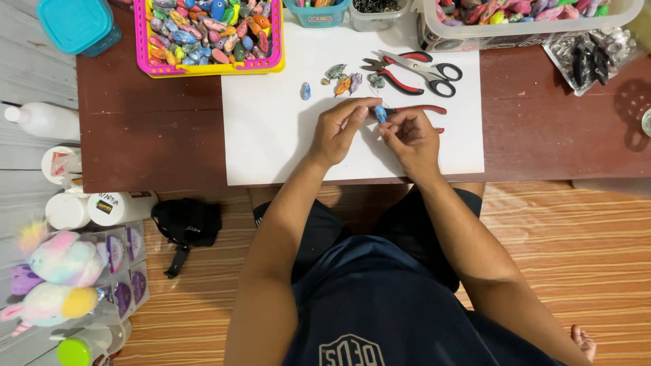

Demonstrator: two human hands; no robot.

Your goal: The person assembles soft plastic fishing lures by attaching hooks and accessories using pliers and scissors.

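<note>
A small blue bead point(380, 113) is pinched between the fingertips of the left hand point(339, 129) and right hand point(411, 137) above the white sheet point(271, 135) at frame centre.

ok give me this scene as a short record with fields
surface: brown table with white sheet
left hand: pinching blue bead
right hand: on the bead, with red pliers
loose beads: on sheet, beyond the hands
tools: scissors
containers: pink tray of coloured beads, teal tub
</note>
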